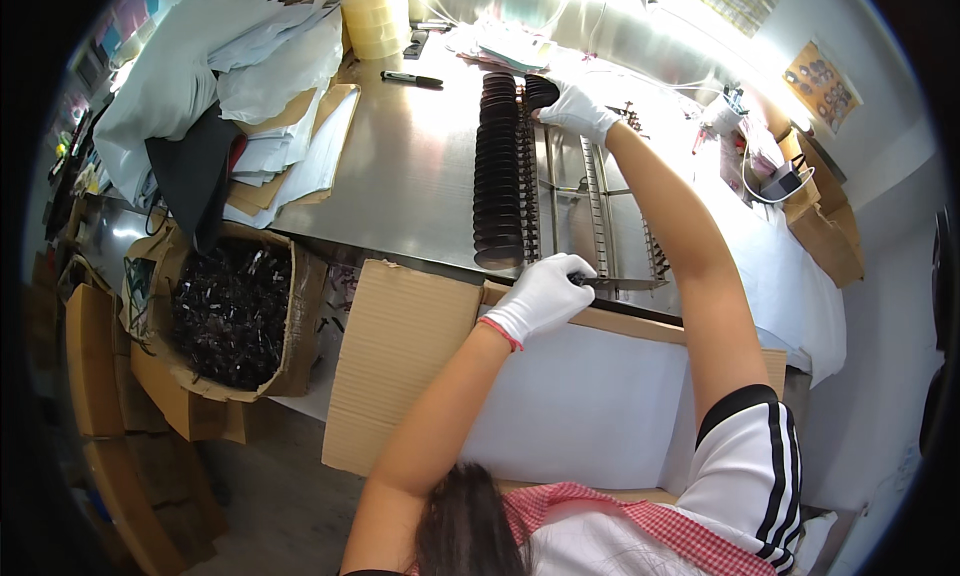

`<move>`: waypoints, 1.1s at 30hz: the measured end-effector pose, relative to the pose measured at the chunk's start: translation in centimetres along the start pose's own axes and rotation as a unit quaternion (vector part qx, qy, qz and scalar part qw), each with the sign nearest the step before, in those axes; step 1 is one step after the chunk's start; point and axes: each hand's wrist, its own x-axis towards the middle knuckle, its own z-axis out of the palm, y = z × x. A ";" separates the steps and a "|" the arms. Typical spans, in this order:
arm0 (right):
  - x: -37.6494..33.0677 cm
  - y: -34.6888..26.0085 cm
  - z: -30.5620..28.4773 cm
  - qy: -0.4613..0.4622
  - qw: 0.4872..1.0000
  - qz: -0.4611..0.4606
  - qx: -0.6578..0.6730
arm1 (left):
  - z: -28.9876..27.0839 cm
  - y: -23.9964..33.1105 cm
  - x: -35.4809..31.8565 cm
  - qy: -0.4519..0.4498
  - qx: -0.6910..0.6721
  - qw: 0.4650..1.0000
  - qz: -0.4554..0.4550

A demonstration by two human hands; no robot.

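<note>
A metal rack [597, 211] with rows of small clips lies on the steel table in front of me. Along its left side stands a long row of thin, dark, rounded plates [497, 166], packed close together. At the rack's far end my right hand [577, 110], in a white glove, is closed on a few dark rounded plates [540, 93]. My left hand [545, 298], also gloved, with a red band at the wrist, is at the rack's near end. Its fingers are pinched around a small black piece [577, 278], mostly hidden by the glove.
An open cardboard box [400, 366] with a white lining sits before me, below the table edge. To the left, a carton [295, 321] holds many small dark pieces. Papers [285, 156], a black marker [411, 79] and a yellowish tape stack [376, 21] occupy the table's far left.
</note>
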 end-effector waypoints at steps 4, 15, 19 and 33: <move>-0.4 -0.1 1.9 0.098 0.993 -0.055 0.035 | -0.4 0.4 -0.2 -0.009 0.008 1.000 0.000; 0.0 -0.1 3.7 0.192 0.938 -0.079 -0.279 | 0.0 0.4 -0.2 0.003 0.021 0.999 0.036; -0.4 -1.2 1.4 0.047 0.985 0.011 -0.165 | 0.1 0.6 -0.2 0.000 0.023 1.000 0.020; -0.5 -3.7 -1.1 -0.068 0.963 0.162 0.207 | -0.4 0.7 -0.3 -0.020 0.059 0.997 0.049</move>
